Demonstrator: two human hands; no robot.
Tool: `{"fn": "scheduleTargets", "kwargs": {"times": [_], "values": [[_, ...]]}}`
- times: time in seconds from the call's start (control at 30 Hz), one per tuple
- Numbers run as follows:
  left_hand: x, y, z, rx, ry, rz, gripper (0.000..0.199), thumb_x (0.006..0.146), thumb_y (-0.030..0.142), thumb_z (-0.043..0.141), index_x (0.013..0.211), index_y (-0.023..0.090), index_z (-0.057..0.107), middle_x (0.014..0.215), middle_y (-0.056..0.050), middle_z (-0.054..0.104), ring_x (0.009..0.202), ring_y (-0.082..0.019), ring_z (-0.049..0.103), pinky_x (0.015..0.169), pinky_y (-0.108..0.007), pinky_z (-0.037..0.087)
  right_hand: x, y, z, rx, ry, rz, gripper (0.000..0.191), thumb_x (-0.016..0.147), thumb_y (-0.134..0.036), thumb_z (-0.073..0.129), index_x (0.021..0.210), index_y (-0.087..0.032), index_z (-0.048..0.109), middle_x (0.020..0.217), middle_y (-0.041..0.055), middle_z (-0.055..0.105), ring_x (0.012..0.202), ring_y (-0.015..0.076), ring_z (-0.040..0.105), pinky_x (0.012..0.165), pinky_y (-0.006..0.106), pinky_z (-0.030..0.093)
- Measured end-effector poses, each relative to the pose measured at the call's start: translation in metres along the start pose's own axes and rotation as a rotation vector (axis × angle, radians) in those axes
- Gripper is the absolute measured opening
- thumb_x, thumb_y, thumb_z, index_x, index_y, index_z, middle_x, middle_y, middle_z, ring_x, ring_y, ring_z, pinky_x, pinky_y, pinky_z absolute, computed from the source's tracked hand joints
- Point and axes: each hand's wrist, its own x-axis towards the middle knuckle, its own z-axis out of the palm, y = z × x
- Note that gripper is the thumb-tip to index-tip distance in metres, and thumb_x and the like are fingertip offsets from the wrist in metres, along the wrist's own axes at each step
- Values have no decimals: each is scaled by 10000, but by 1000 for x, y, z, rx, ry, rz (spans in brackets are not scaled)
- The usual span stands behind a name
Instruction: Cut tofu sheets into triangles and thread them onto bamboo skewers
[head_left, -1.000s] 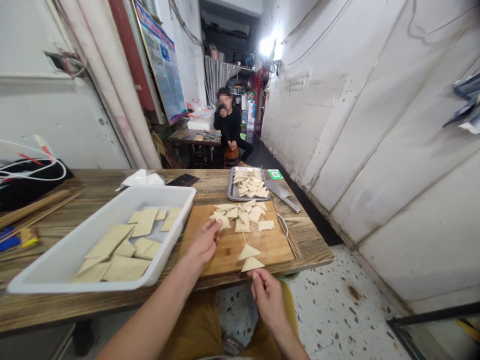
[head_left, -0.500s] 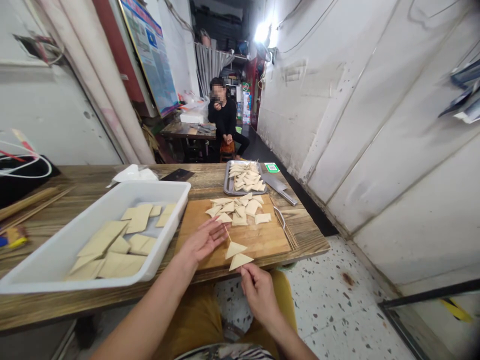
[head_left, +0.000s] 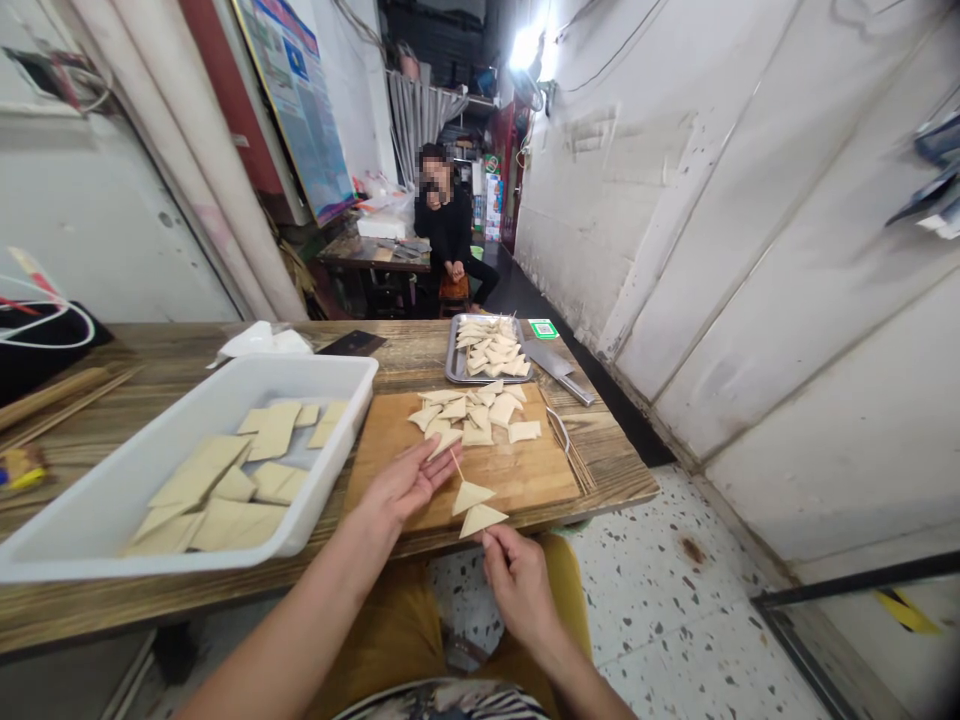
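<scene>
My right hand (head_left: 514,575) is closed on the near end of a thin wooden skewer (head_left: 457,464), which carries two pale folded triangles (head_left: 480,518). Its bare tip points up and left, beside the fingers of my left hand (head_left: 409,480). That hand is palm up over the wooden cutting board (head_left: 532,465), its fingers and thumb on another pale triangle (head_left: 445,442). Behind it, a pile of folded pieces (head_left: 478,408) lies on the board. Larger flat sheets (head_left: 199,470) lie in a white plastic tub (head_left: 330,500) at the left.
A metal tray (head_left: 452,365) of skewered pieces stands behind the board, with a cleaver (head_left: 559,370) at its right. Loose skewers (head_left: 581,465) lie by the board's right edge. A dark flat object (head_left: 352,343) is behind the tub. A seated person (head_left: 450,225) is farther back.
My left fingers have closed on a triangle at the near edge of the pile and lifted it slightly. The skewer in my right hand is almost unmoved. The view has shifted slightly.
</scene>
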Motion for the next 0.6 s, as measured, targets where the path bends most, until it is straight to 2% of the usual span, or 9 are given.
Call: {"fn": "scheduleTargets", "kwargs": {"times": [0.27, 0.6], "values": [[-4, -3, 4, 24, 20, 4, 58, 835, 70, 515, 850, 107, 557, 884, -162, 693, 768, -186, 692, 672, -279, 574, 0, 3, -1, -19, -4, 7, 278, 900, -281, 422, 776, -154, 636, 513, -26, 465, 487, 118, 434, 450, 183, 315], [-3, -7, 3, 45, 10, 49, 59, 829, 53, 509, 844, 95, 548, 869, -170, 688, 771, -200, 694, 676, -278, 570, 0, 2, -1, -27, -10, -8, 289, 907, -286, 397, 744, -160, 599, 512, -41, 397, 475, 111, 381, 454, 188, 294]]}}
